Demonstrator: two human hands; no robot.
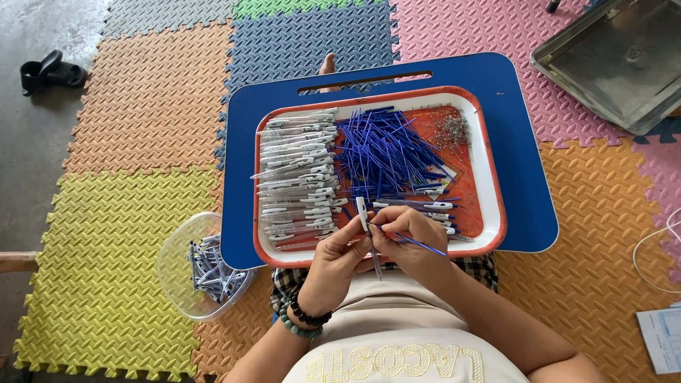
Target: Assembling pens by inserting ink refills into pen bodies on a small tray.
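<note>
My left hand (335, 261) grips a clear pen barrel with a white clip (363, 215), held upright over the near edge of an orange tray (489, 177). My right hand (410, 237) pinches a thin blue ink refill (418, 243) whose tip meets the barrel. The tray holds a row of clear pen barrels (298, 177) on the left, a heap of blue refills (386, 152) in the middle and a small pile of metal springs (451, 131) at the far right corner.
The tray rests on a blue lap desk (518, 128) over coloured foam floor mats. A clear plastic bowl (177, 273) with finished pens sits at my left. A metal tray (617, 60) lies far right; a black sandal (50, 71) far left.
</note>
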